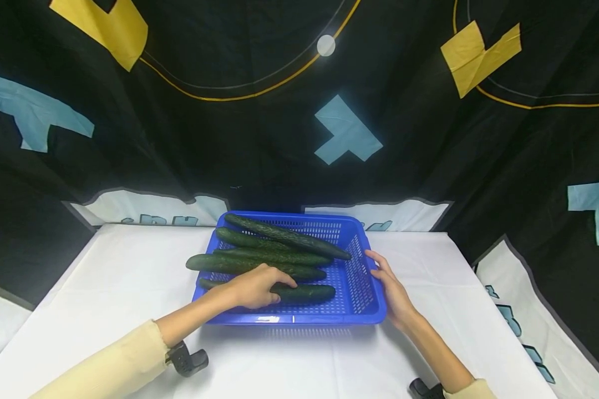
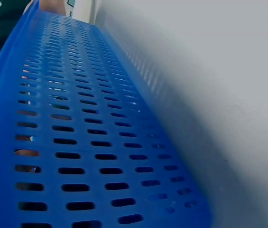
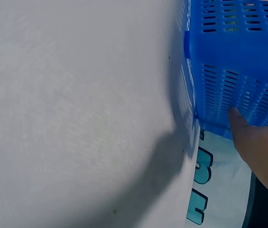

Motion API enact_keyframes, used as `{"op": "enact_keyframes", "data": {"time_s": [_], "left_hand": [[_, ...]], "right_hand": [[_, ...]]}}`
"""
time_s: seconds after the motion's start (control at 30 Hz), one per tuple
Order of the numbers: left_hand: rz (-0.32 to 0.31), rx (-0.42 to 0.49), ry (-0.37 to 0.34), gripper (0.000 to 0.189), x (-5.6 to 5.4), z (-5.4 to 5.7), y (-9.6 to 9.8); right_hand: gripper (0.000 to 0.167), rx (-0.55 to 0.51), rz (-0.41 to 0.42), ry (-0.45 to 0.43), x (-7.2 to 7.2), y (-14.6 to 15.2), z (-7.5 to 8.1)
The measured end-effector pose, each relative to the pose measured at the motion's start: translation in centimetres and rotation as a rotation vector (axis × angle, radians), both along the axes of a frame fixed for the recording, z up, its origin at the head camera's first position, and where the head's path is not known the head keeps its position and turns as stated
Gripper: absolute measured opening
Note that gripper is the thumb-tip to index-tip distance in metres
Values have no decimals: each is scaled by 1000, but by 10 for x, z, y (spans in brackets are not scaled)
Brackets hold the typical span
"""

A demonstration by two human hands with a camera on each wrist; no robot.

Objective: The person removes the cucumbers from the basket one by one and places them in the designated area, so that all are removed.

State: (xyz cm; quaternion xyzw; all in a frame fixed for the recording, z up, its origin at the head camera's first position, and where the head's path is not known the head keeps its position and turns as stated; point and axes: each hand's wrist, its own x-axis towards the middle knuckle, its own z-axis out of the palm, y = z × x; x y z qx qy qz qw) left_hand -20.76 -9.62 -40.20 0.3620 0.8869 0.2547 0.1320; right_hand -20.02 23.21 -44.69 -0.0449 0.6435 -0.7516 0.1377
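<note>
A blue perforated plastic basket [image 1: 336, 320] sits on the white table with several dark green cucumbers lying in it. My left hand [image 1: 259, 285] reaches over the front rim and grips the nearest cucumber [image 1: 309, 293], thumb on its near side and a finger across the top. Just behind lies another cucumber [image 1: 209, 262], its left end over the rim. My right hand [image 1: 396, 293] touches the basket's right side, fingers extended along it; in the right wrist view a finger [image 3: 240, 126] meets the outer wall. The left wrist view shows mainly the basket's front wall [image 2: 86, 142].
White cloth [image 1: 130, 277] covers the table around the basket. A black curtain [image 1: 219, 144] with yellow and blue patches hangs behind the table's back edge. Black wrist cameras [image 1: 187, 359] are strapped to both forearms.
</note>
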Motion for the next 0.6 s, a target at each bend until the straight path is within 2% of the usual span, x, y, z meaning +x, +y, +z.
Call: {"op": "enact_keyframes", "data": {"time_s": [0.2, 0.4, 0.6], "left_hand": [[21, 28, 0, 39, 4, 10, -1], [53, 85, 81, 38, 11, 27, -6], [122, 160, 167, 39, 14, 44, -18]], "right_hand": [[52, -52, -22, -2, 0, -3, -2], [50, -58, -38, 5, 0, -4, -2], [50, -41, -33, -4, 1, -4, -2]]}}
